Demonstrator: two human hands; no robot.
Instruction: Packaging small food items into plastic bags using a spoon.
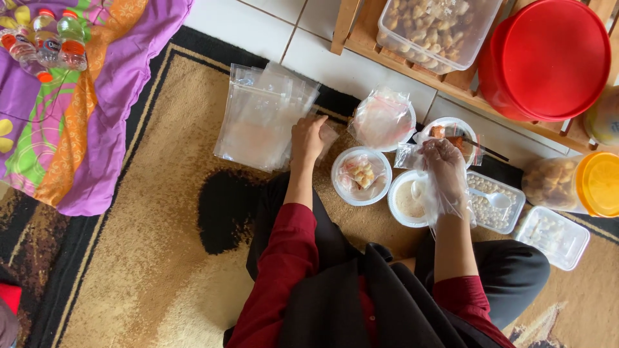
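Left hand [307,137] rests fingers-down on the stack of clear plastic bags [261,119], pinching one, it seems; right hand [443,169], in a thin plastic glove, loosely curled, grips a small clear bag [408,156]

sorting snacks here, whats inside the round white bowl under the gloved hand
The white bowl holds a pale, fine powder. The right hand, in a clear plastic glove, covers its far side, so anything there is hidden.

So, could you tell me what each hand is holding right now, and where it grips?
The left hand rests on the stack of clear bags, its grip unclear. The gloved right hand pinches a small clear bag at its edge.
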